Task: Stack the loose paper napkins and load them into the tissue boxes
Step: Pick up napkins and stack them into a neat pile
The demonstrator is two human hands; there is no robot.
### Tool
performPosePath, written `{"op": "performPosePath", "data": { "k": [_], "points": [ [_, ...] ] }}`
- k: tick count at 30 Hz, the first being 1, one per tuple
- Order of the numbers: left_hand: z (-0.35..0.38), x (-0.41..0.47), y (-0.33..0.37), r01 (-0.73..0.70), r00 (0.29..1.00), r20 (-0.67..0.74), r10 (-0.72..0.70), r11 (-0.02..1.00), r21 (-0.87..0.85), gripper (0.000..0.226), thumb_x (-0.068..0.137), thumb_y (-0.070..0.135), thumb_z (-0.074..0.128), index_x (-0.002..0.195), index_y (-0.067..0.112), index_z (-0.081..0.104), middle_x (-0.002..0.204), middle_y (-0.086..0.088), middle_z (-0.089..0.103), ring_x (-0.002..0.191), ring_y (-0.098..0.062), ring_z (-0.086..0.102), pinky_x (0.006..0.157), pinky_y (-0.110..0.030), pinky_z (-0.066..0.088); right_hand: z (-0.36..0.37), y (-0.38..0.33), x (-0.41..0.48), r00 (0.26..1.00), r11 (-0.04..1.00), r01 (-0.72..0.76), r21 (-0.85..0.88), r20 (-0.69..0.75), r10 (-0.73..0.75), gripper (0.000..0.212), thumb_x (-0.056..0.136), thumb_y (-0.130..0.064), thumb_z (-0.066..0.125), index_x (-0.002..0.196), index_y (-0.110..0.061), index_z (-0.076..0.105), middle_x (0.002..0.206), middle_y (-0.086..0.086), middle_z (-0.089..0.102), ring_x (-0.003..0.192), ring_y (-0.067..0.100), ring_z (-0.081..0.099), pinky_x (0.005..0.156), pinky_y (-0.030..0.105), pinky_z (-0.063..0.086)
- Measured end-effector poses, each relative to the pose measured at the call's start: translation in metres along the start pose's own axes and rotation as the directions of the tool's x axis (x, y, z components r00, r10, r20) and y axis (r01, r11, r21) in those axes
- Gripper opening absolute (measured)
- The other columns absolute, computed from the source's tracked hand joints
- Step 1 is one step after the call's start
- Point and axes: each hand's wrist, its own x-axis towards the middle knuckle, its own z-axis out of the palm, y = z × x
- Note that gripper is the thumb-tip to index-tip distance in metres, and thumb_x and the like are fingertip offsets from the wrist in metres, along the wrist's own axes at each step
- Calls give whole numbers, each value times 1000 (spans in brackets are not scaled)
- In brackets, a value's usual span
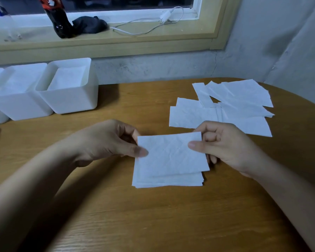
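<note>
The wooden table (153, 224) curves away at the far right, just past the loose napkins (225, 113) fanned there; the tissue boxes (69, 100) stand far left by the wall, already holding paper, with open wood between them and the stack (167, 180) at centre. Stacking seems the step in hand; left hand (105, 140) and right hand (224, 144) each pinch a side edge of one napkin (171, 153) over the stack; next it likely needs squaring to the corners below and lowering.
</note>
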Motion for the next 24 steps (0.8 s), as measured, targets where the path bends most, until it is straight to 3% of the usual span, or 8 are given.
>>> {"op": "performPosePath", "data": {
  "k": [3,7,12,18,24],
  "points": [
    [0,2,-5,76,995,69,-79,996,42,25,81,22,92,98,8,81,91,-13,79,77,-12,61,71,-23,44,2,2,0,994,997,-63,-48,90,67,24,90,-28,85,106,-16,71,75,16,75,58,28,61,54,29,47],
    [1,5,-8,100,993,59,-103,993,61,29,81,23,94,102,11,79,94,-11,81,82,-17,63,77,-33,42,3,1,1,991,990,-82,-111,98,93,25,90,-27,86,107,-20,69,75,13,76,57,31,62,55,31,48],
    [4,7,-5,117,993,11,-121,979,168,28,84,22,92,104,14,75,89,-5,81,71,-10,61,68,-27,46,5,0,0,991,985,-78,-155,99,94,27,88,-24,89,104,-21,67,78,10,75,68,26,76,57,36,51],
    [6,9,-6,96,995,-19,-94,969,228,28,84,21,93,101,15,72,83,-4,79,64,-9,58,59,-21,45,7,-3,-2,993,973,-61,-221,81,81,30,85,-25,90,103,-23,67,81,7,75,65,20,75,54,21,51],
    [8,9,-7,96,995,-58,-80,928,359,32,81,29,94,100,24,69,84,-2,79,63,-7,61,60,-25,49,8,0,-2,999,956,-8,-292,37,19,35,83,-30,92,105,-32,65,83,-2,73,61,18,66,60,27,56]
  ]
}}
